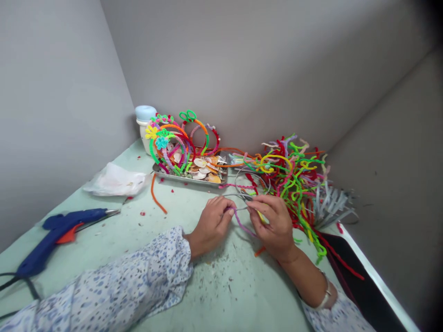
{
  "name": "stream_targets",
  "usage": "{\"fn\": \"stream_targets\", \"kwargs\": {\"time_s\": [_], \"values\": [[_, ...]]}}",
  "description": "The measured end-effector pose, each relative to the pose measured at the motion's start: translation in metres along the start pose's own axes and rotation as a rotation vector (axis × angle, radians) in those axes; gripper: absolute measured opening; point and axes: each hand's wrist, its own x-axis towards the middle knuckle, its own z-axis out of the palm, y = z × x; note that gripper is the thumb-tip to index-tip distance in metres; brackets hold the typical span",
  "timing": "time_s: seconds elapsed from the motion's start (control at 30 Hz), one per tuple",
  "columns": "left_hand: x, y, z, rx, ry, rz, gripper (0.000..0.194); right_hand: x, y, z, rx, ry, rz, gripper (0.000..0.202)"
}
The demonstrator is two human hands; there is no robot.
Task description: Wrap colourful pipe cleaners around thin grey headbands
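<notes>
Left hand [214,220] pinches one end of a purple pipe cleaner [243,225] against a thin grey band [235,194]; right hand [273,223] looks to be pinching the same band, fingertips closed. Both sit mid-surface [238,295], in front of the metal tray. Purple tail hangs between the hands and goes in under the right palm.

Risks, my read:
- Left pinch is small; if it loosens, purple end could slip round the smooth-looking band and the wrap goes slack.
- Tail under the right palm could snag or kink.
- Bare wire hoops [236,180] lie right behind the hands, next to the tangled pipe cleaner pile [294,170] — a pull there could drag several along.
- Glue gun [60,230] lies on its side near the left sleeve [138,272], nozzle toward the work. Can't tell if hot; if so, a reach left could touch the tip.

Containers:
- Metal tray [194,182]: flat orange and white shell-like pieces, with fuzzy coloured headbands [204,131] standing at its left and back. Crowded — a bump could tip one.
- Jar with blue lid [145,112]: closed, opaque, contents unknown.
- White plastic bag [117,180]: crumpled, contents not readable.
</notes>
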Motion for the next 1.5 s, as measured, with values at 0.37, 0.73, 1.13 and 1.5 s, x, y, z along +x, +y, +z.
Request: {"fn": "stream_targets", "kwargs": {"time_s": [0.37,0.73,1.13,1.5], "values": [[-0.0009,0.0002,0.0009,-0.094,-0.021,0.031,0.016,-0.0049,-0.0025,0.0061,-0.002,-0.104,-0.129,0.024],[-0.0004,0.0013,0.0009,-0.089,-0.015,0.05,0.016,-0.0049,-0.0045,0.0039,0.035,-0.118,-0.177,0.027],[-0.0006,0.0031,0.001,-0.032,0.004,0.005,0.013,-0.0053,-0.0038,0.007,0.112,-0.075,-0.086,0.019],[-0.0016,0.0025,0.0024,-0.02,0.018,0.029,0.012,-0.0054,-0.007,0.0086,0.142,-0.077,-0.031,0.022]]}}
